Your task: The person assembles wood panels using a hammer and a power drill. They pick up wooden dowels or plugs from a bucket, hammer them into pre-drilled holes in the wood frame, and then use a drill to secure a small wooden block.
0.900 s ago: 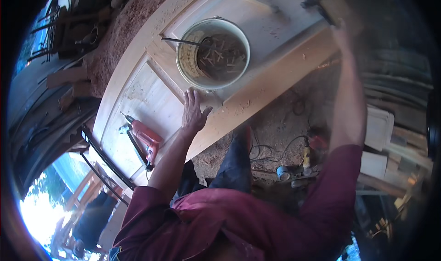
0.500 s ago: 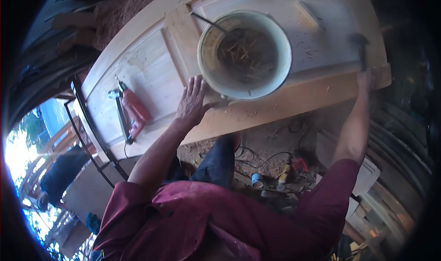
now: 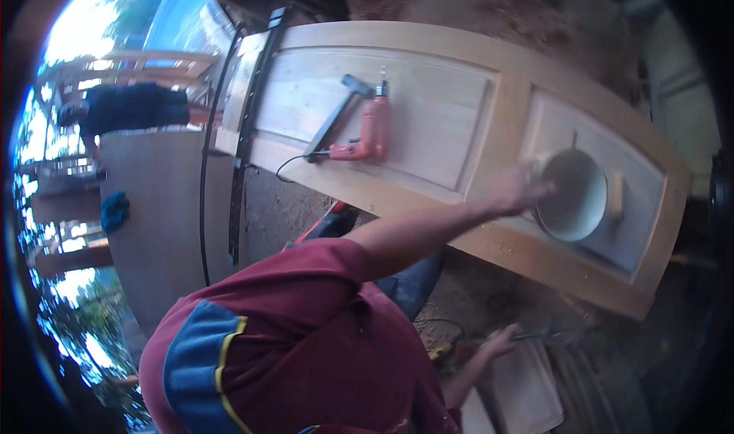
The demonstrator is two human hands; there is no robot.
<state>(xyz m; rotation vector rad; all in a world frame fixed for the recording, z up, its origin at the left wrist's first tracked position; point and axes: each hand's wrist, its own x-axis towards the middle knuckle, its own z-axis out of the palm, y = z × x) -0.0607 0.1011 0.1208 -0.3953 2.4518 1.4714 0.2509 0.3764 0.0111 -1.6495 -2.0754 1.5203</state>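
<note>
On a panelled wooden door (image 3: 474,166) lying flat stands a pale round bucket (image 3: 589,224), a thin dark rod (image 3: 574,140) sticking up at its far rim. My left hand (image 3: 520,192) is stretched over the door at the bucket's left side, blurred, fingers apart; whether it touches the rim I cannot tell. Low on the right, beyond the door's near edge, my right hand (image 3: 498,342) is closed round the handle of a hammer (image 3: 539,334), which points right and is smeared by motion. A small wood block (image 3: 618,195) lies right of the bucket.
A red corded power drill (image 3: 373,128) and a T-shaped tool (image 3: 336,119) lie on the door's left panel. A black metal bar (image 3: 248,128) crosses its left end. Pale boards (image 3: 527,388) lean at the lower right. Another person (image 3: 134,105) is at the far left.
My view has swung left, so the door and bucket appear farther right. My right hand with the hammer has come down off the door's right end. My left hand has lifted from the door edge.
</note>
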